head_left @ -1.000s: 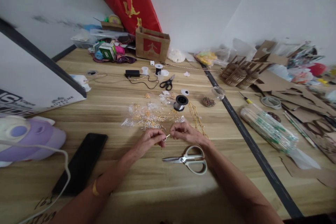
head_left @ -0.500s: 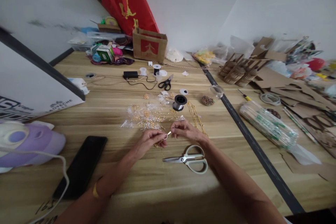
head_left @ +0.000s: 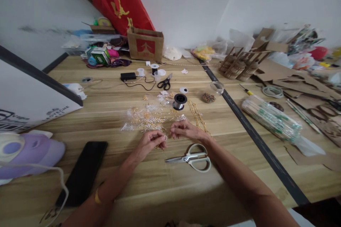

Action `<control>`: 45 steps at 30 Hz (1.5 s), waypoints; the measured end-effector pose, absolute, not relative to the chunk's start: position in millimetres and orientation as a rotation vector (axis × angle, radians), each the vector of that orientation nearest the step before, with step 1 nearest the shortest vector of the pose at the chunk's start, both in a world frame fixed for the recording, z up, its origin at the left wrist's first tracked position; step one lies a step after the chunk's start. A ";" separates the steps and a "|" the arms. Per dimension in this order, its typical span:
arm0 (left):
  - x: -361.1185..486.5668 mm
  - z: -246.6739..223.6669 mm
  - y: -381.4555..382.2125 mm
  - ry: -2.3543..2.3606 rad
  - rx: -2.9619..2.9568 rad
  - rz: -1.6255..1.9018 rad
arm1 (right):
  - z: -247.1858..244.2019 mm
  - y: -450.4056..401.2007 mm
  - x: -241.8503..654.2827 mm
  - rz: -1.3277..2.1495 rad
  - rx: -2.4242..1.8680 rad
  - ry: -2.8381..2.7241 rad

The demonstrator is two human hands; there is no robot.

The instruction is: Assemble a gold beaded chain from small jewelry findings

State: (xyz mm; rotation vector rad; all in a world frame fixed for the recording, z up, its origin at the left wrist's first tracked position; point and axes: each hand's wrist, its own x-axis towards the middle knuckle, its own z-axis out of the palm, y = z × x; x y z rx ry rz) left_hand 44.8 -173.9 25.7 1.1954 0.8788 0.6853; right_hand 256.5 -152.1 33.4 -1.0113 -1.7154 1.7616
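Note:
Between the thumb and forefinger of my left hand [head_left: 153, 139] is a small pale ring [head_left: 165, 138], with some gold-coloured bits just under the fingers. Close on its right, my right hand [head_left: 185, 130] is closed in a pinch; whatever it may hold is too small to make out. A spread of gold and clear beads [head_left: 151, 123] lies just beyond my hands. Behind them stands a black spool of fine wire or thread [head_left: 179, 102]. Gold chains [head_left: 196, 113] lie beyond my right wrist. White-handled scissors [head_left: 190, 158] rest on the table between my forearms.
A black phone [head_left: 82, 173] and a purple-and-white device [head_left: 29, 152] with a cable are at left. Black scissors [head_left: 165, 82] lie farther back. A round tub of beads [head_left: 208, 97] and a bag of sticks [head_left: 270, 118] sit to the right of the chains.
My hands have come slightly apart, and the bright sliver between them no longer shows. The small ring stays in my left fingers. The view has shifted a little.

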 end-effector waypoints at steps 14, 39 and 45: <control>47.4 18.9 -174.0 0.898 1.240 0.610 | 41.0 -162.1 242.5 1.895 -0.686 -1.766; 45.0 18.5 -172.5 0.920 1.226 0.583 | 36.2 -167.9 240.7 0.949 -1.192 -2.213; 44.4 18.1 -172.9 0.960 1.156 0.607 | 46.8 -169.0 242.1 0.858 -1.232 -2.240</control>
